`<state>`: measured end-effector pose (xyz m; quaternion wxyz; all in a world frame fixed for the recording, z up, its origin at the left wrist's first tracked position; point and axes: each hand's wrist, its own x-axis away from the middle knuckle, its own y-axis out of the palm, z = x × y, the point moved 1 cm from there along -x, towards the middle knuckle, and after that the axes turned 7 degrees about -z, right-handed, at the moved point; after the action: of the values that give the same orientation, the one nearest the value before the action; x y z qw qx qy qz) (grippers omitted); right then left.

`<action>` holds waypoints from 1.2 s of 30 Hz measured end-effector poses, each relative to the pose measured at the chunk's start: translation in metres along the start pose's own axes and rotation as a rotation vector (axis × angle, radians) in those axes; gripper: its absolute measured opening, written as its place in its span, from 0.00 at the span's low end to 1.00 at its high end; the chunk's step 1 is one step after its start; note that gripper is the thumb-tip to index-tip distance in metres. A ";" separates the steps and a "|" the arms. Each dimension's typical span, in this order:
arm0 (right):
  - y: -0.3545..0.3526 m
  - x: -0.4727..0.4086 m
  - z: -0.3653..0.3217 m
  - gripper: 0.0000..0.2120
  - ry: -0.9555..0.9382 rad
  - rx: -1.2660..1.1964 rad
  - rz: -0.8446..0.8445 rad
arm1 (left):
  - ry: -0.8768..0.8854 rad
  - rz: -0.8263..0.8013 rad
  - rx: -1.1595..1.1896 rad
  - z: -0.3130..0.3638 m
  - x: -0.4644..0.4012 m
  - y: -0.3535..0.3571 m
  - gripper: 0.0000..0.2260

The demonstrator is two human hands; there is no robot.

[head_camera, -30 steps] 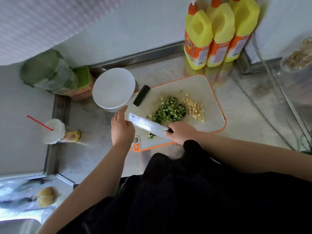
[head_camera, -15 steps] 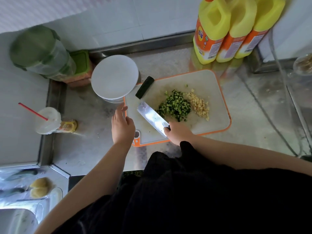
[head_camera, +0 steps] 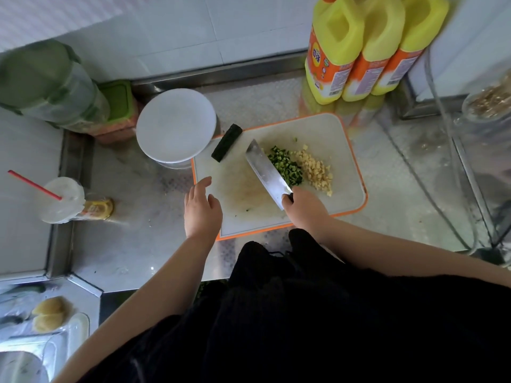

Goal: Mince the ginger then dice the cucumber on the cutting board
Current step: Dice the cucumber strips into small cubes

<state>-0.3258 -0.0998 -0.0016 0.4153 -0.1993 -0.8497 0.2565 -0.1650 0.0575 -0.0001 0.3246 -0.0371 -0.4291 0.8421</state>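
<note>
Only the head view to go on, so taking the cutting board (head_camera: 343, 158) as the landmark: in the last second the cleaver (head_camera: 267, 172) has swung across from the board's near-left part and now its flat sits tilted right against the left side of the diced cucumber (head_camera: 284, 168), so stray bits got swept into one heap mid-board. The right hand (head_camera: 305, 207) has its fingers clenched round the handle at the board's near edge. The left hand (head_camera: 201, 208) came onto the board's left edge, fingers released and spread, holding nothing. The minced ginger (head_camera: 316, 171) is piled touching the cucumber's right side. One uncut cucumber piece (head_camera: 226, 146) lies at the board's far-left corner, beside the white bowl (head_camera: 175, 125) on the desk (head_camera: 132, 244). My guess: ginger's done, dicing nearly done, that last chunk is next.
</note>
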 end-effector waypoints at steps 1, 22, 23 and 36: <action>0.000 0.001 -0.002 0.15 -0.029 0.003 -0.005 | -0.002 0.006 0.004 -0.001 0.000 0.000 0.20; -0.006 -0.001 -0.003 0.11 -0.034 0.117 -0.036 | 0.058 0.120 0.016 -0.005 0.010 0.009 0.18; -0.009 -0.002 0.000 0.11 -0.010 0.105 -0.009 | 0.059 0.114 0.014 -0.005 0.010 0.009 0.18; -0.042 0.021 0.000 0.15 -0.088 -0.153 0.022 | 0.339 -0.117 -0.313 0.019 0.014 0.028 0.28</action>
<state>-0.3431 -0.1211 0.0362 0.3584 -0.2286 -0.8819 0.2037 -0.1971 0.0402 -0.0063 0.4306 -0.2028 -0.4951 0.7268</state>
